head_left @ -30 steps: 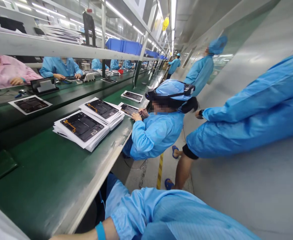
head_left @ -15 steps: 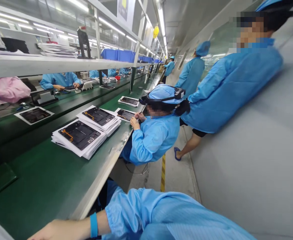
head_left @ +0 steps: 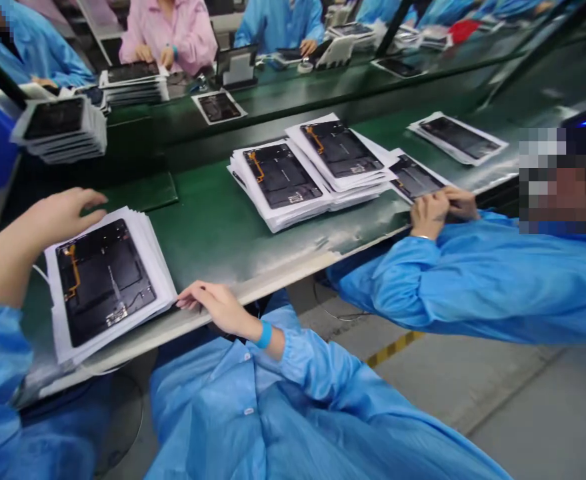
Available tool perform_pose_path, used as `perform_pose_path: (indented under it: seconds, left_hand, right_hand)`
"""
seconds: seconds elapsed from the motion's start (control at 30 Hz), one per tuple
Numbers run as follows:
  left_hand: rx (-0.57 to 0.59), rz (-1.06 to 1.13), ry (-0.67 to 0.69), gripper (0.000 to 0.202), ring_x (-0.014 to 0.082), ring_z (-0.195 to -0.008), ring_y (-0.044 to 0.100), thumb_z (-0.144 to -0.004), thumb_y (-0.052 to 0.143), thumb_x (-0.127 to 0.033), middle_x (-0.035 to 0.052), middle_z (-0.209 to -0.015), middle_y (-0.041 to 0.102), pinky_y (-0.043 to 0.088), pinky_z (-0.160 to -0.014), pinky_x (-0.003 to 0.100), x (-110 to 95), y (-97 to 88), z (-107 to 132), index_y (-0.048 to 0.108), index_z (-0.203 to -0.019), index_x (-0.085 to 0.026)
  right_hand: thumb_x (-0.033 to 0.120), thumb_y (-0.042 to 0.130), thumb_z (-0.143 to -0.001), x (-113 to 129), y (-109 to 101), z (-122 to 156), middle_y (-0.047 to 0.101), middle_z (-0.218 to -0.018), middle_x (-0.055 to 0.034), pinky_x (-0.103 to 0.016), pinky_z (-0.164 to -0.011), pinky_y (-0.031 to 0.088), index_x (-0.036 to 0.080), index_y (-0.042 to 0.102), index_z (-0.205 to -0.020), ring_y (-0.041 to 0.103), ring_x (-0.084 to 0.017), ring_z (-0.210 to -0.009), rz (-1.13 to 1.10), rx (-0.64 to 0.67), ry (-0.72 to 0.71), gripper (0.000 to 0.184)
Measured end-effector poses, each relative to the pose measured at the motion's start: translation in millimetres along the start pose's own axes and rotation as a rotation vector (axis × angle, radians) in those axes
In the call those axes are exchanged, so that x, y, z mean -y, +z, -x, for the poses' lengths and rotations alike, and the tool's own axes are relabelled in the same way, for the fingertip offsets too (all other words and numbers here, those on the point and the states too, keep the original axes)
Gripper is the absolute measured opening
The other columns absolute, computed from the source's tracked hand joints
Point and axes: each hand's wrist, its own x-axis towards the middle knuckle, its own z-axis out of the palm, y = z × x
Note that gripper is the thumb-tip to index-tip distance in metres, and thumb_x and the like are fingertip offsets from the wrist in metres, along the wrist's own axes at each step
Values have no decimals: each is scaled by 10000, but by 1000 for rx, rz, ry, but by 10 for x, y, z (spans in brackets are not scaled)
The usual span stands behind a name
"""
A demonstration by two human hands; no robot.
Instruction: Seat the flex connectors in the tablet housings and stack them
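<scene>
In front of me a stack of white sheets [head_left: 153,250] lies near the bench edge. On top is a black tablet-sized panel [head_left: 100,270] with an orange flex cable along one side. My left hand [head_left: 67,212] is over the stack's far left corner, thumb and fingers apart, holding nothing; whether it touches the sheets I cannot tell. My right hand [head_left: 217,305], wearing a blue wristband [head_left: 263,335], reaches to the stack's right front corner. Its fingers are stretched out, with the tips at or touching the paper edge.
Two more paper stacks [head_left: 283,213] with similar panels stand to the right on the green bench [head_left: 207,220]. Farther right a co-worker's hands [head_left: 435,207] are on another panel. A tall stack [head_left: 67,143] stands at the far left. Several people sit across the bench.
My view has swung down and to the left, from along the bench to the stack before me. My left hand has come into sight, and both hands are now by this stack.
</scene>
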Motion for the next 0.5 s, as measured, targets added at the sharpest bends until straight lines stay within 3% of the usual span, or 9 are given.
perform_pose_path:
  seconds: [0.07,0.13,0.2,0.33,0.43,0.5]
  left_hand:
    - [-39,-10,93,587,277,-1473,546,-1086,568,-293,11,-1454,716,314,-1406,455,-337,52,-224,570,-1612,-32]
    - [-47,24,201,600,226,-1426,613,-1093,575,-380,-15,-1537,714,389,-1346,342,-815,154,-552,612,-1631,-117]
    - [-79,69,252,545,233,-1438,659,-1081,618,-360,14,-1553,738,454,-1291,296,-1320,295,-937,692,-1588,-176]
    - [-152,156,258,460,264,-1530,629,-1123,623,-254,110,-1643,671,463,-1330,359,-2104,553,-1719,706,-1568,-175]
    - [-183,214,201,413,302,-1435,677,-1143,712,-392,143,-1573,678,570,-1249,521,-2417,653,-2154,707,-1492,-172]
    - [-169,237,164,426,297,-1316,723,-1121,762,-463,130,-1470,710,639,-1147,527,-2518,695,-2336,720,-1428,-171]
  right_hand:
    - [839,710,-970,22,-148,153,825,-929,-32,-325,-940,588,229,805,-919,741,-190,-913,6,-35,-6,619]
    - [863,720,-954,84,-307,323,817,-900,-29,-329,-959,576,234,765,-838,735,-197,-913,6,-82,-14,641]
    - [886,730,-932,132,-440,483,809,-867,-29,-336,-954,574,243,687,-761,732,-204,-891,-12,-130,-18,667]
    - [883,719,-945,154,-618,777,806,-831,-37,-341,-874,573,259,564,-733,719,-208,-816,-49,-229,-23,677]
    - [852,692,-988,160,-719,1017,813,-836,-53,-337,-844,563,259,547,-747,722,-212,-807,-59,-303,-34,657]
    - [817,692,-1013,176,-786,1169,808,-826,-55,-336,-839,563,258,543,-753,730,-217,-815,-87,-359,-37,634]
